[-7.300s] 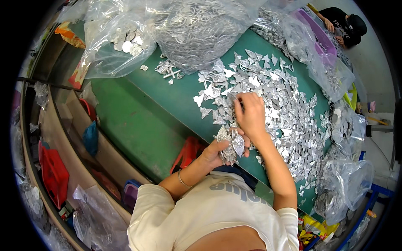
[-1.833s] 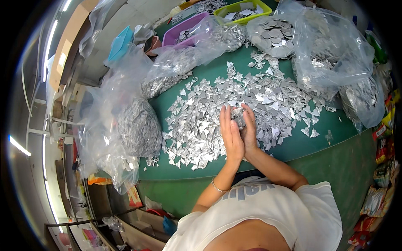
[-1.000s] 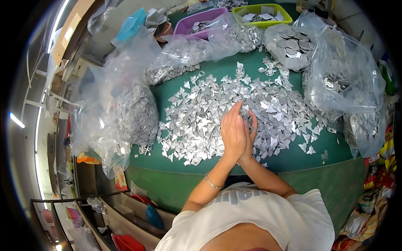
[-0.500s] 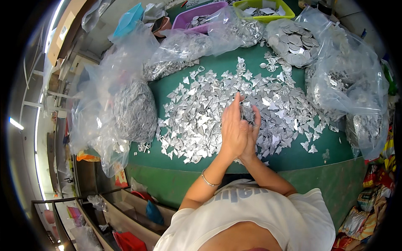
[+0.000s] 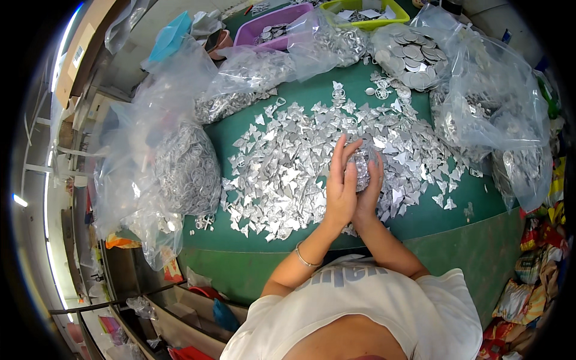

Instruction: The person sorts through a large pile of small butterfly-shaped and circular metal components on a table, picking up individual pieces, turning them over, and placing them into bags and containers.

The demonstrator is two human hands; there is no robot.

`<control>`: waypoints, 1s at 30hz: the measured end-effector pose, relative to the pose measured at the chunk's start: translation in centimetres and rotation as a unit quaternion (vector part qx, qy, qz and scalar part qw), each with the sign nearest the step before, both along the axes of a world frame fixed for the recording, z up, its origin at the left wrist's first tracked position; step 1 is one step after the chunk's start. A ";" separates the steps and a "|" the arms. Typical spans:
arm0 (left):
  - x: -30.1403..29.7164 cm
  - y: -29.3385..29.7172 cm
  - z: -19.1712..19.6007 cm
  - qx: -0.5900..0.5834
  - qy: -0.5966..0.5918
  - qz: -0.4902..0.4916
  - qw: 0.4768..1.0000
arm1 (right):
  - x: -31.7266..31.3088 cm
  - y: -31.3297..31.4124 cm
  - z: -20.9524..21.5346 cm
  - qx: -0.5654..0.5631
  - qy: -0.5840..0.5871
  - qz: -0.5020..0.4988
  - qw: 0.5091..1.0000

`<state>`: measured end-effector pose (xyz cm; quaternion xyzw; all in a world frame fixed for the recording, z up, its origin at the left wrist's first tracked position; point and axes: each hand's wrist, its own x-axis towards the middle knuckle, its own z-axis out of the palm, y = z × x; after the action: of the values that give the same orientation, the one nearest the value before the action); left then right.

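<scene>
My left hand (image 5: 341, 195) and my right hand (image 5: 370, 195) are cupped together at the wrists over the pile. Between the palms sits a handful of small silver metal pieces (image 5: 362, 168), partly hidden by the fingers. My left fingers curve over its far side, and my right fingers rise along its right. Below and around both hands spreads a wide heap of flat, pointed silver metal pieces (image 5: 276, 180), many of them star-like or winged. A bangle (image 5: 306, 256) circles my left wrist.
Clear plastic bags of metal parts stand on the green table (image 5: 240, 129): a big bag (image 5: 186, 168) at left, a bag of round discs (image 5: 414, 60) at far right, more bags (image 5: 474, 114) at right. A purple basin (image 5: 246, 36) and a yellow-green basin (image 5: 393, 23) line the back.
Both hands have shifted slightly right and nearer to me. My left fingers have spread and bent over the handful, which shows more between the palms. The whole view has turned a little.
</scene>
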<state>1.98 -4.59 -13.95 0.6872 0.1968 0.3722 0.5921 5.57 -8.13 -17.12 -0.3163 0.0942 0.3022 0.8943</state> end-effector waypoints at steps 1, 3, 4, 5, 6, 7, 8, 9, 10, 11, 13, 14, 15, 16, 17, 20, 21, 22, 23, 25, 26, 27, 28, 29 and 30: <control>-0.1 0.1 -0.1 -0.020 -0.036 0.000 0.999 | 0.0 0.2 0.3 0.027 0.035 -0.009 0.999; -0.5 0.4 -0.2 -0.060 -0.109 0.002 0.992 | 0.1 0.2 -0.1 0.053 0.019 -0.002 0.998; -0.9 0.5 0.1 -0.069 -0.118 0.024 0.990 | 0.1 0.3 -0.1 0.050 0.003 0.001 0.999; -1.4 0.8 -0.1 -0.063 -0.114 0.034 0.991 | 0.0 0.3 0.0 0.046 -0.010 0.004 0.999; -1.8 1.3 -0.5 -0.056 -0.110 0.044 0.991 | 0.1 0.2 0.4 0.049 -0.002 0.011 0.999; -2.3 1.5 -0.7 -0.050 -0.106 0.054 0.992 | 0.1 0.2 0.4 0.053 0.000 0.016 0.998; -2.6 1.5 -0.6 -0.064 -0.092 0.062 0.992 | 0.3 0.3 0.3 0.059 0.001 0.021 0.998; -3.1 1.3 -0.6 -0.034 -0.052 0.057 0.996 | 0.3 0.3 0.2 0.066 0.002 0.026 0.998; -3.6 1.1 -0.7 -0.004 -0.011 0.052 0.999 | 0.2 0.2 0.1 0.057 -0.007 0.028 0.998; -4.0 1.0 -0.7 0.026 0.030 0.046 0.998 | 0.2 0.3 0.0 0.065 -0.012 0.033 0.997; -4.4 0.8 -1.1 0.080 0.079 0.008 0.994 | 0.1 0.3 -0.4 0.082 -0.022 0.042 0.996; -4.2 0.5 -1.3 0.090 0.077 0.006 0.993 | 0.1 0.0 -0.6 0.087 -0.034 0.069 0.993; -3.9 0.3 -1.6 0.099 0.075 0.004 0.992 | 0.0 0.0 -0.6 0.083 -0.030 0.070 0.994; -3.9 0.0 -1.8 0.131 0.081 0.009 0.988 | -0.2 -0.1 -0.5 0.080 -0.026 0.070 0.994; -3.6 -0.2 -2.0 0.161 0.086 0.021 0.983 | -0.2 0.0 -0.4 0.078 -0.026 0.070 0.994; -3.5 -0.4 -2.5 0.232 0.096 0.043 0.967 | -0.4 -0.3 -0.3 0.047 -0.036 0.069 0.996; -3.6 -0.4 -2.3 0.222 0.096 0.048 0.969 | -0.5 -0.3 -0.1 0.038 -0.048 0.071 0.996; -3.8 -0.5 -2.1 0.212 0.095 0.051 0.971 | -0.5 -0.3 0.2 0.027 -0.053 0.077 0.995; -3.9 -0.5 -1.9 0.202 0.096 0.051 0.973 | -0.5 -0.3 0.4 0.027 -0.077 0.083 0.993; -4.0 -0.6 -1.5 0.201 0.090 0.051 0.974 | -0.4 -0.3 0.6 0.027 -0.126 0.091 0.987; -4.0 -0.6 -1.6 0.203 0.089 0.050 0.974 | -0.4 -0.4 1.2 0.022 -0.120 0.092 0.988; -3.8 -0.8 -1.7 0.204 0.085 0.039 0.975 | -0.3 -0.4 1.0 0.026 -0.117 0.091 0.989; -3.8 -0.6 -2.0 0.219 0.093 0.041 0.970 | -0.2 -0.2 0.3 0.031 -0.113 0.088 0.989; -3.8 -0.7 -2.0 0.215 0.092 0.042 0.971 | 0.0 0.0 -0.3 0.035 -0.109 0.082 0.990; -4.0 -0.9 -2.1 0.210 0.090 0.046 0.973 | -0.3 0.2 -0.4 -0.005 -0.080 0.069 0.994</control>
<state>-2.02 -5.52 -16.04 0.8171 0.1982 0.3680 0.3970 5.28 -7.90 -17.48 -0.3493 0.0015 0.3368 0.8744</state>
